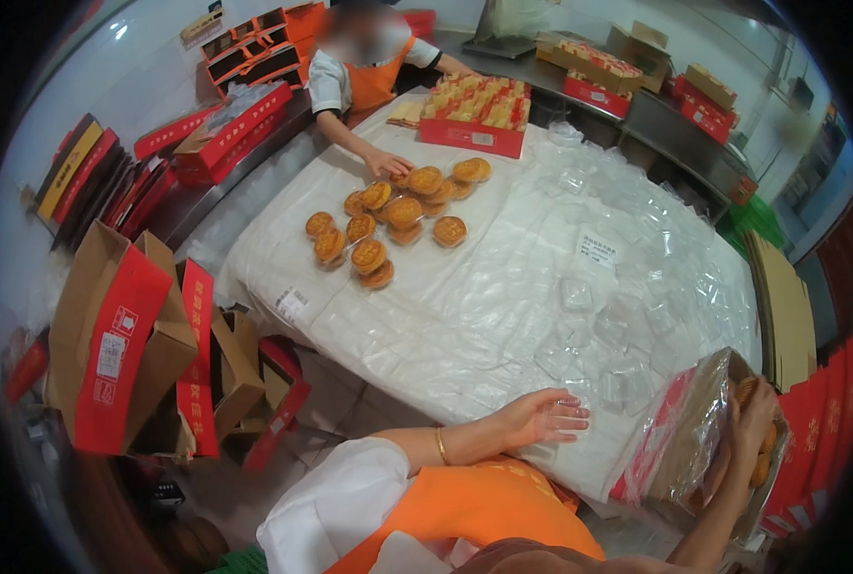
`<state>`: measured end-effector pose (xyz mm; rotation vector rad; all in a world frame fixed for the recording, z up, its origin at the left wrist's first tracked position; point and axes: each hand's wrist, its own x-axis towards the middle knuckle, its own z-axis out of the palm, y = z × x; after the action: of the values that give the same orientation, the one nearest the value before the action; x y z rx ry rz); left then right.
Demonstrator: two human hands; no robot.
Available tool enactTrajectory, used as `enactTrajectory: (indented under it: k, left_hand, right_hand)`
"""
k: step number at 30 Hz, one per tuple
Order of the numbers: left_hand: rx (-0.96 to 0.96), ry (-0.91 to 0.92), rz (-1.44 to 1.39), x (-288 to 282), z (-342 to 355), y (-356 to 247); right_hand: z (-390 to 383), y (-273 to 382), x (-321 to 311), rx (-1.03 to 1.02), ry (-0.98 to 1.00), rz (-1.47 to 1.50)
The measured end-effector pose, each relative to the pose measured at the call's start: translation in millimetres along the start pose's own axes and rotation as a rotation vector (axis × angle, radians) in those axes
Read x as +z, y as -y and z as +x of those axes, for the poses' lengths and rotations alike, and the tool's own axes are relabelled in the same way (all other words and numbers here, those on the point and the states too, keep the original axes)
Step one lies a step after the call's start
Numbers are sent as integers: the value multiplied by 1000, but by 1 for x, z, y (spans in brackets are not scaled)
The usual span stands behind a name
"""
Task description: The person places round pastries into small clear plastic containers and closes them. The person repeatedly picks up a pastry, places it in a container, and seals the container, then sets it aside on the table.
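Note:
My left hand (544,419) is held palm inward over the near edge of the table, its fingers stretched out beside clear plastic trays (627,385). No cake shows in it. At the lower right, my right hand (757,421) reaches into a cardboard box (699,407) lined with a clear plastic bag. Its fingers curl on a round golden-brown mooncake (747,388); the box and bag partly hide the grip. More mooncakes lie in the box below that hand.
Across the white-covered table (426,316), a co-worker's hand (386,163) touches a pile of mooncakes (404,212). A red box (471,134) of wrapped pieces stands behind. Clear trays cover the right side. Open cartons (120,354) stand left; red flat boxes (819,430) stand right.

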<state>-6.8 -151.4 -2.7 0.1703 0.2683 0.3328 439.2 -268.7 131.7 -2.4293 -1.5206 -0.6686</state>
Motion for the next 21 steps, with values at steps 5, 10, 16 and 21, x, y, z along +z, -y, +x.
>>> enactTrajectory:
  k: [5, 10, 16, 21]
  left_hand:
    - [11, -36, 28, 7, 4, -3]
    - [86, -29, -7, -4, 9, 4]
    - [210, -156, 152, 49, -23, -8]
    - [266, -185, 256, 44, -22, -3]
  right_hand:
    - [-34, 153, -111, -12, -171, 314]
    - [-96, 258, -62, -404, 37, 830]
    - [-119, 297, -28, -433, 44, 874]
    - [-126, 292, -26, -402, 67, 853]
